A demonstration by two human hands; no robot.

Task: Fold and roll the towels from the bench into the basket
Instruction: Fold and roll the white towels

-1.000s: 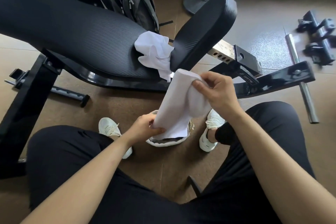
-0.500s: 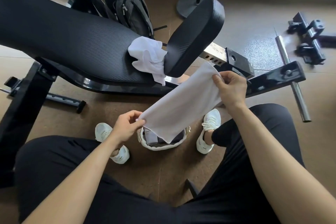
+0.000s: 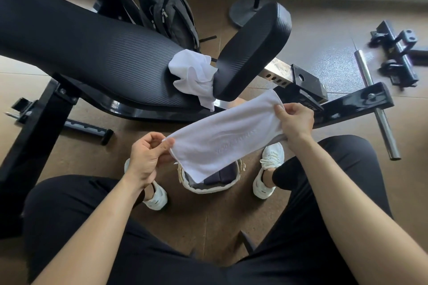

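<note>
Mid-frame, my left grip (image 3: pixel 148 157) and right grip (image 3: pixel 296 122) each pinch an end of the folded towel (image 3: pixel 227 136), stretched above the basket (image 3: pixel 203 189). I should hold it taut, edges aligned, then roll tightly.

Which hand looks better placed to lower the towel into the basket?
Probably the left hand: it pinches the towel end hanging over the basket, while the right hand holds the other end away by the bench.
</note>
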